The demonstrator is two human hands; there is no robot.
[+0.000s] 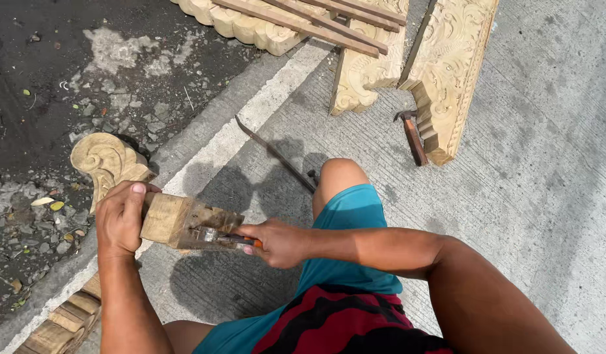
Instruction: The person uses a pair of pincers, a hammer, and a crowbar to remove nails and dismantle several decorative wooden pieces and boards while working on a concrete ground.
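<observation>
My left hand (pixel 121 218) grips a carved wooden piece (pixel 165 216), a squared block whose far end curls into a scroll (pixel 106 159). My right hand (pixel 276 242) is closed on a small tool with an orange handle (pixel 234 240); its metal tip rests on the block's dark, rough end (pixel 211 229). The block is held above the concrete, in front of my bent knee (pixel 339 174).
Carved pale wooden panels (pixel 447 65) and thin slats (pixel 316 23) lie at the top. A hammer (pixel 413 134) and a long thin metal bar (pixel 276 154) rest on the concrete. Another carved piece (pixel 63 321) sits at lower left. Dark gravelly ground lies left of the curb.
</observation>
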